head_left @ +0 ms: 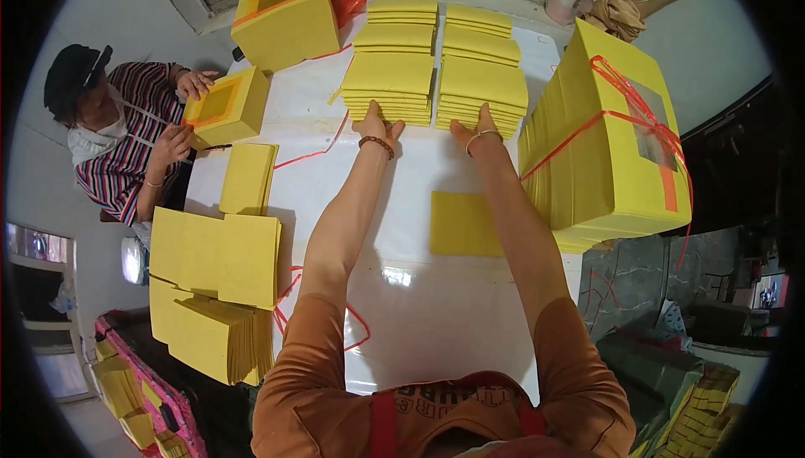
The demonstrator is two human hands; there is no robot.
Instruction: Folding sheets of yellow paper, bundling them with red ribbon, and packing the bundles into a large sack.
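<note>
Two rows of yellow folded paper sheets lie on the white table, stacked in overlapping bundles. Against the near edge of the left row's closest stack (387, 77) rests my left hand (379, 129), fingers spread, with a dark beaded bracelet on the wrist. My right hand (478, 133) touches the near edge of the right row's closest stack (482, 85) in the same way, thumb and fingers apart. Neither hand is wrapped round a stack. A single yellow sheet (464, 223) lies flat beside my right forearm.
A big yellow bundle (587, 148) tied with red string stands at the right. At the left are more yellow stacks (214, 261) and loose red string (359, 336). A co-worker in stripes (138, 123) handles a yellow block (239, 114); another yellow block (289, 31) stands behind.
</note>
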